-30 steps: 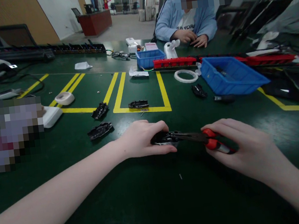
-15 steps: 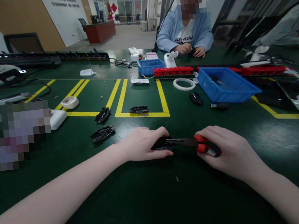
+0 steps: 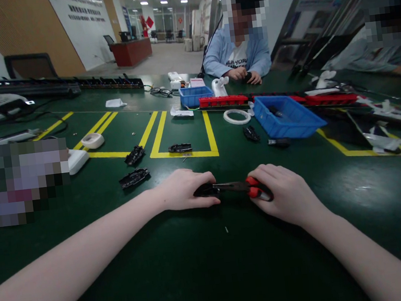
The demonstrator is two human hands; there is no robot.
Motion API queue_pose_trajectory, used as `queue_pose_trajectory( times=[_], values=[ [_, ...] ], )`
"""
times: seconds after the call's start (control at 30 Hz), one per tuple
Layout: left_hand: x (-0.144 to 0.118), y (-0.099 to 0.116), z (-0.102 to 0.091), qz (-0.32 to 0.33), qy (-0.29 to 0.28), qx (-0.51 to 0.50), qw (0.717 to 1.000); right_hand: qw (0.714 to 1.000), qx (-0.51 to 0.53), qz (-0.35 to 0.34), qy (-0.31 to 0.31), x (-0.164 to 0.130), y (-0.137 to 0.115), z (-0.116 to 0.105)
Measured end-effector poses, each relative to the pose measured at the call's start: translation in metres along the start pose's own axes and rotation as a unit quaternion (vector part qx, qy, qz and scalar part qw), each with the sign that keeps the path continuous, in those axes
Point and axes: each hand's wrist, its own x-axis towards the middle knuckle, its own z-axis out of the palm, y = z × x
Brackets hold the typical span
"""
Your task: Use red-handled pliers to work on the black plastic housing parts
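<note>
My left hand (image 3: pixel 187 189) grips a small black plastic part (image 3: pixel 204 190) between thumb and fingers, low over the table. In my right hand (image 3: pixel 284 189) are long-nosed pliers (image 3: pixel 231 186) with red and black handles. Their jaws point left and reach the right end of the black part; whether they bite on it I cannot make out. Similar black shells lie beyond: one shell (image 3: pixel 134 178) and another (image 3: pixel 135 155) to the left, a third shell (image 3: pixel 180 148) inside the yellow tape outline. A tiny pale sliver (image 3: pixel 226 229) rests on the table in front of my hands.
A blue bin (image 3: pixel 287 123) stands at the right, with a black piece (image 3: pixel 251 133) and a dark object (image 3: pixel 278 143) beside it. A tape roll (image 3: pixel 237 116) and a smaller blue bin (image 3: pixel 196 95) lie farther back. Across the table sits a person (image 3: pixel 236 50) in a blue shirt.
The view has turned slightly to the right, so things appear shifted left. Both hands keep hold of the black part and the pliers, with their placement much the same.
</note>
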Motion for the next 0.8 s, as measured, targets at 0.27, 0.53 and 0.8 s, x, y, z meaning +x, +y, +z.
queue_pose_trajectory(
  times=[0.27,0.53,0.8],
  values=[
    [0.001,0.004,0.0,0.001,-0.002,0.014,1.0,1.0,-0.005,0.02,-0.011,-0.001,-0.003,0.003],
    [0.0,0.006,0.002,0.04,0.007,0.017,0.999,0.998,-0.019,0.045,-0.039,-0.002,-0.008,0.004],
    [-0.002,0.01,0.002,0.044,0.0,0.05,0.998,0.997,-0.005,0.058,-0.046,-0.002,-0.014,0.005]
  ],
)
